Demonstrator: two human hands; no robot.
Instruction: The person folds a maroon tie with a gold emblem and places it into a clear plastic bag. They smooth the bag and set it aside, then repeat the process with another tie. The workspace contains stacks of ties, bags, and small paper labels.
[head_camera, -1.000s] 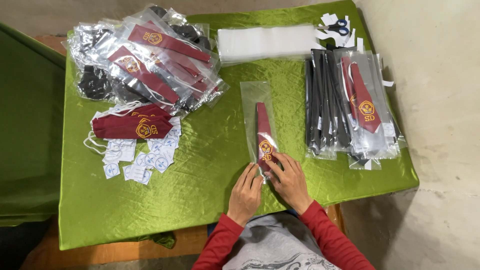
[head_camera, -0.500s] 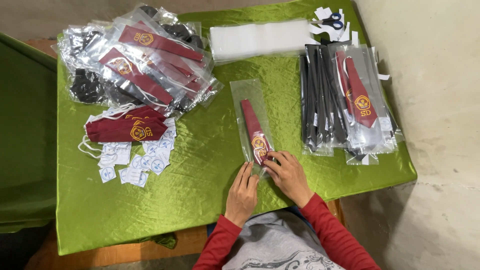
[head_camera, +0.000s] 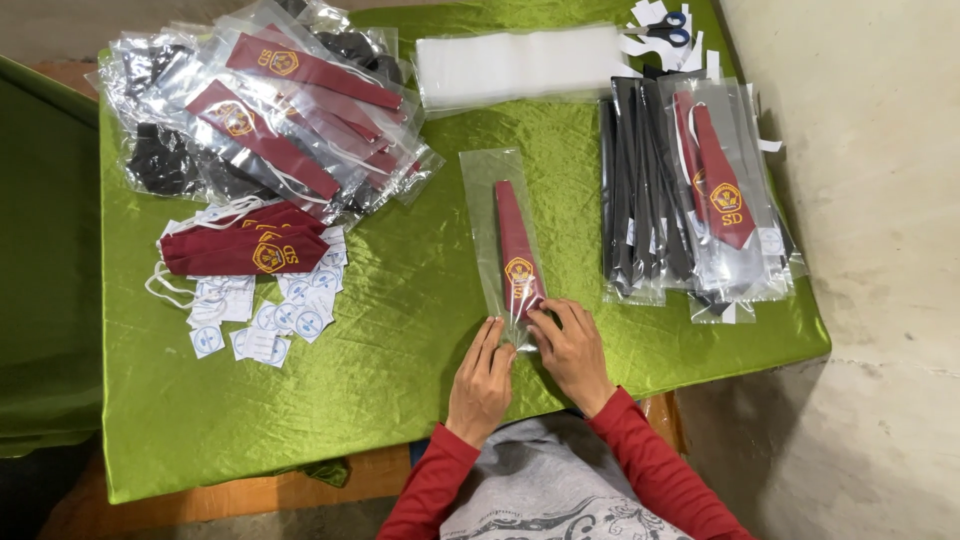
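My left hand (head_camera: 483, 372) and right hand (head_camera: 570, 345) stay flat, fingers spread, pressing the near end of the clear sleeve (head_camera: 505, 245) holding the maroon tie (head_camera: 517, 250), mid-desk (head_camera: 400, 330); nothing has shifted.

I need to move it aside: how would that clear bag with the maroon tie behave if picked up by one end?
The clear bag looks thin and glossy, so probably floppy and slippery. The maroon tie inside is flat cloth, likely light, and would sag. Both hands press its near end.
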